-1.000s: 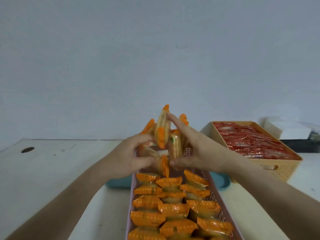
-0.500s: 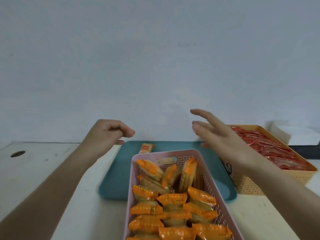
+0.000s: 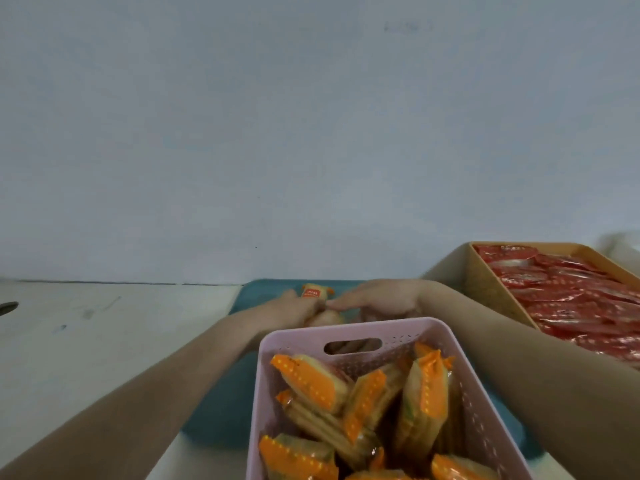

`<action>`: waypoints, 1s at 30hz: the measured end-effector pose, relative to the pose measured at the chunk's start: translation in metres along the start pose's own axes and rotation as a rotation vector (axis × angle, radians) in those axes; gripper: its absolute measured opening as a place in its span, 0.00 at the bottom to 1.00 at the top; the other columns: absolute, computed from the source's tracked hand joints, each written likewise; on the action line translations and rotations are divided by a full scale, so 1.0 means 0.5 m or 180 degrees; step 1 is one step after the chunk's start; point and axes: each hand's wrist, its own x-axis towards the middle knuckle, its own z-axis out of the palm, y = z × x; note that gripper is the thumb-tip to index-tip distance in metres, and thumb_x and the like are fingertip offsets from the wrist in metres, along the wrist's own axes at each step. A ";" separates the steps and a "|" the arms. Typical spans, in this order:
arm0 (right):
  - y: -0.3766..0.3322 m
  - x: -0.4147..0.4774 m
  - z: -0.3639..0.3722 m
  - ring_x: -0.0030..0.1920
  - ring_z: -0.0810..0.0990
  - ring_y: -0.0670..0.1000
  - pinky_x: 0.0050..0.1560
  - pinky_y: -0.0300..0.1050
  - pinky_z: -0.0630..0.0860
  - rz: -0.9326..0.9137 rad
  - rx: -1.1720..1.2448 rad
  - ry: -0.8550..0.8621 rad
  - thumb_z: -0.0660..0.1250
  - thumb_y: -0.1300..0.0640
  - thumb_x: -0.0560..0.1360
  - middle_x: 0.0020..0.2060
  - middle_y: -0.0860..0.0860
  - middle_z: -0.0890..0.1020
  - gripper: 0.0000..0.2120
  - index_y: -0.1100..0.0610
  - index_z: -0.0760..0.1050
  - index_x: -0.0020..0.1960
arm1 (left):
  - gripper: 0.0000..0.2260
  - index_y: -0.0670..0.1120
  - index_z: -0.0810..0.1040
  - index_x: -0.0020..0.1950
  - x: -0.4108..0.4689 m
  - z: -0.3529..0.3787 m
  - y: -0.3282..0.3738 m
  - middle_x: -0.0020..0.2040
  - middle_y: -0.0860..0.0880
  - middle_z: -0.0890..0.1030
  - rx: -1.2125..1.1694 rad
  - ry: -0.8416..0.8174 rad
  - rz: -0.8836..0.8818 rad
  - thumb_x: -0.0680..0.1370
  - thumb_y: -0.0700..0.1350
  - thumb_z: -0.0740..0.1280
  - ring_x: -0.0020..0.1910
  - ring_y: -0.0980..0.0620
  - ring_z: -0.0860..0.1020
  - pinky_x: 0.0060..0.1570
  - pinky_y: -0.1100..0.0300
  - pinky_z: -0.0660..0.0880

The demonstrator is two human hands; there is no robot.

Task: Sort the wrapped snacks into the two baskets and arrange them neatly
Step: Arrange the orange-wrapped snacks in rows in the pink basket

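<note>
A pink basket (image 3: 298,336) right in front of me holds several orange-wrapped snacks (image 3: 311,382), some leaning on end at its far side. Beyond it, on the teal tray (image 3: 221,410), one loose orange-wrapped snack (image 3: 313,292) shows its label. My left hand (image 3: 294,308) reaches past the basket's left side with its fingers closed around that snack's lower end. My right hand (image 3: 377,299) lies palm down on the tray just right of the snack, fingers stretched toward it. The basket's rim hides part of both hands.
A tan basket (image 3: 485,282) packed with red-wrapped snacks (image 3: 571,296) stands at the right, close to my right forearm. The white table (image 3: 104,334) runs left of the tray to a pale wall. A dark hole in the tabletop sits at the far left edge.
Both hands let go of a bunch of orange snacks over the pink basket, rose apart, then came down together onto the lone snack at the tray's far side. The view has moved closer.
</note>
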 end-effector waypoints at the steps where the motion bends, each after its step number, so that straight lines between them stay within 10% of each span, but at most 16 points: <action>1: 0.000 0.007 0.002 0.37 0.83 0.49 0.36 0.39 0.78 -0.0066 0.0174 0.0038 0.64 0.48 0.78 0.44 0.56 0.84 0.20 0.58 0.74 0.66 | 0.27 0.53 0.72 0.68 -0.013 -0.009 0.003 0.52 0.50 0.76 -0.0007 0.0064 0.0236 0.74 0.66 0.60 0.51 0.53 0.76 0.47 0.60 0.71; 7: -0.004 -0.008 -0.004 0.40 0.82 0.55 0.40 0.44 0.82 -0.0776 0.1582 0.0282 0.69 0.65 0.74 0.46 0.60 0.82 0.12 0.54 0.73 0.54 | 0.27 0.59 0.75 0.65 -0.087 -0.072 0.025 0.51 0.56 0.72 -0.0439 0.1020 0.0932 0.68 0.49 0.79 0.52 0.55 0.73 0.47 0.73 0.68; 12: -0.065 -0.124 -0.005 0.38 0.80 0.51 0.34 0.38 0.80 -0.1727 0.1371 0.1160 0.69 0.70 0.72 0.41 0.57 0.78 0.14 0.55 0.73 0.51 | 0.14 0.55 0.79 0.57 -0.176 -0.153 0.081 0.53 0.56 0.78 -0.1834 0.1307 0.1275 0.74 0.41 0.72 0.44 0.55 0.80 0.45 0.66 0.77; 22: -0.049 -0.443 0.095 0.45 0.81 0.60 0.47 0.54 0.79 -0.2065 -0.0707 0.1986 0.71 0.67 0.71 0.44 0.55 0.83 0.13 0.53 0.77 0.52 | 0.02 0.56 0.72 0.51 -0.425 -0.150 0.144 0.30 0.53 0.78 -0.1482 0.1250 0.1547 0.80 0.48 0.62 0.28 0.59 0.74 0.31 0.66 0.69; 30: -0.025 -0.479 0.153 0.47 0.79 0.46 0.47 0.47 0.80 -0.1532 -0.1957 0.2227 0.73 0.57 0.70 0.48 0.41 0.79 0.14 0.43 0.74 0.50 | 0.19 0.49 0.82 0.47 -0.474 -0.111 0.188 0.38 0.47 0.82 -0.1008 0.1344 0.1780 0.78 0.61 0.59 0.38 0.53 0.81 0.37 0.62 0.76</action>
